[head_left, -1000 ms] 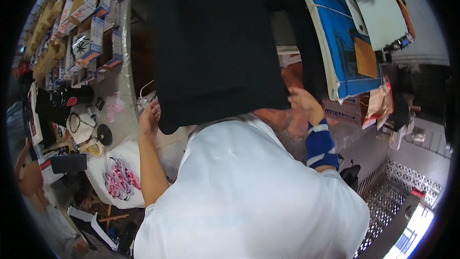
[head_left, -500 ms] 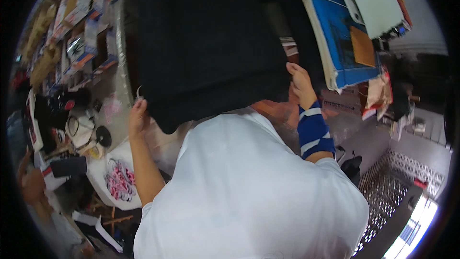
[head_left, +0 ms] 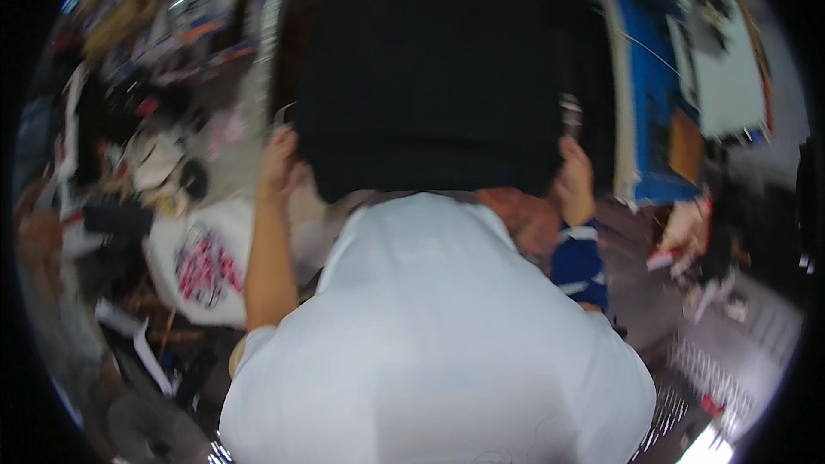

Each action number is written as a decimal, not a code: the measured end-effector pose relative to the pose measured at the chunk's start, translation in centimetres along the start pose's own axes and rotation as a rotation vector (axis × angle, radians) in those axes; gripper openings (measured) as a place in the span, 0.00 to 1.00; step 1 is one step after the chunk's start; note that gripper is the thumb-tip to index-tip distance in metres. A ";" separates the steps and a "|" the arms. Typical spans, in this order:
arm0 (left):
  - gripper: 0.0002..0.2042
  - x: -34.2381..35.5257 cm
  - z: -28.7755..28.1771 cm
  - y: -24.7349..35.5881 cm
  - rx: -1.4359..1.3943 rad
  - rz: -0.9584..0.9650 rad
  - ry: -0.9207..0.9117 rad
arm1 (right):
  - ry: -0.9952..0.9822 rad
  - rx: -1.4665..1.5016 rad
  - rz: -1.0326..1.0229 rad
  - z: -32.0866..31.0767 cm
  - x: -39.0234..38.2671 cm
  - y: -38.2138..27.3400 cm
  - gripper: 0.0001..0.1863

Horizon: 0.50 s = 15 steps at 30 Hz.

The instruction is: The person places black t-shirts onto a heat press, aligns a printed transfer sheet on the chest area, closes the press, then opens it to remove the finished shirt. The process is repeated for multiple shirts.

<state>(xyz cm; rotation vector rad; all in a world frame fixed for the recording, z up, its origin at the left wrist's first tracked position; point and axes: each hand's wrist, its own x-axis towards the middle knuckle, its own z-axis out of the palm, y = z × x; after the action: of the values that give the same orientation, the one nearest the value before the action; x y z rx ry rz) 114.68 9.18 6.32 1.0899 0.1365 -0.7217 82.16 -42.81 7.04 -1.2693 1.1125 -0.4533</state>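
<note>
A large black sheet (head_left: 430, 77), apparently cloth, stretches in front of my chest, its near edge hanging close to my white shirt. My left hand (head_left: 280, 161) is closed at its near left side. A thin pale curved piece (head_left: 286, 110) sticks up just above those fingers. At the near right side my right hand (head_left: 574, 176) is closed on the sheet, below a small pale striped patch (head_left: 570, 107). A blue band with white stripes (head_left: 578, 265) wraps my right forearm. Motion blur hides the sheet's finer detail.
Stacked boxes (head_left: 198, 21) stand at the far left. On the left, a white surface (head_left: 163, 266) bears a pink-and-black bundle (head_left: 206, 268). A blue panel (head_left: 644, 69) with a pale edge stands at the right, beside a brown board (head_left: 685, 146). Another person's arm (head_left: 39, 223) shows at the left rim.
My view has swung, so the surroundings appear shifted. The sheet's near edge now looks level instead of tilted, and both hands sit at more even height, still gripping it.
</note>
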 end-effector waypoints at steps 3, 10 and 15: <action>0.15 -0.6 1.1 -0.5 -0.072 0.073 0.066 | -0.097 0.180 0.005 2.4 -1.0 -2.0 0.12; 0.19 2.3 -1.5 -8.2 0.321 0.007 0.182 | -0.152 -0.041 -0.048 2.9 -1.2 3.2 0.19; 0.22 4.2 -0.5 -8.1 0.620 -0.213 0.198 | -0.397 -0.330 0.459 -1.2 4.3 6.7 0.16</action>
<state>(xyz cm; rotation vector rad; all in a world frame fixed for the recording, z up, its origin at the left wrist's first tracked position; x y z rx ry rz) 113.20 5.54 -1.89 1.7601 0.2067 -0.8723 81.17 -44.88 -0.67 -1.2629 1.1151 0.3276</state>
